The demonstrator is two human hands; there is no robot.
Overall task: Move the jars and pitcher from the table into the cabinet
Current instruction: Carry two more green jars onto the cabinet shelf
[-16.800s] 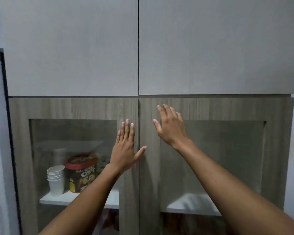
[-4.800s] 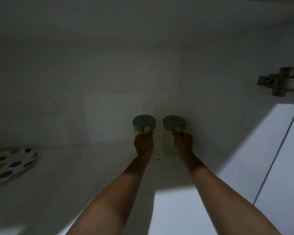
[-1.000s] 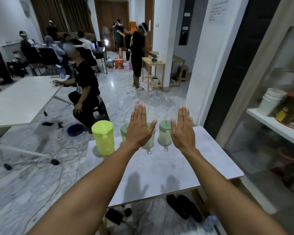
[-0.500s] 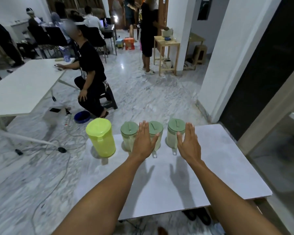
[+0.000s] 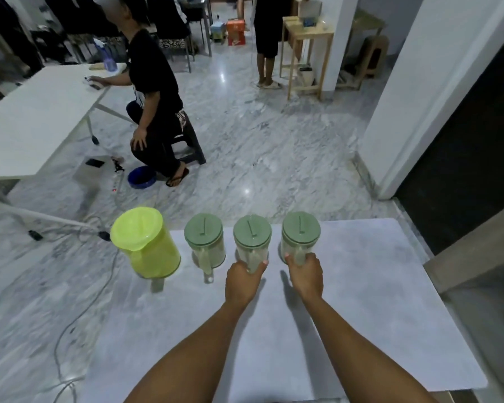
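Three clear jars with green lids stand in a row at the far edge of the white table (image 5: pixel 376 315). My left hand (image 5: pixel 243 282) is closed around the handle of the middle jar (image 5: pixel 252 238). My right hand (image 5: pixel 306 276) grips the handle of the right jar (image 5: pixel 300 234). The left jar (image 5: pixel 204 239) stands untouched, its handle facing me. A lime-yellow pitcher (image 5: pixel 146 242) with a lid sits at the table's far left corner. All of them rest on the table.
A person in black (image 5: pixel 154 100) sits on a low stool beyond the table, beside a long white table (image 5: pixel 32 120). Cables (image 5: pixel 79 286) trail over the marble floor at left. A wooden cabinet frame (image 5: pixel 474 257) stands at right. A blue bowl (image 5: pixel 141 177) lies on the floor.
My hands were open and flat above the jars; now both have dropped and closed on the handles of the middle and right jars. My view has tilted down and moved closer.
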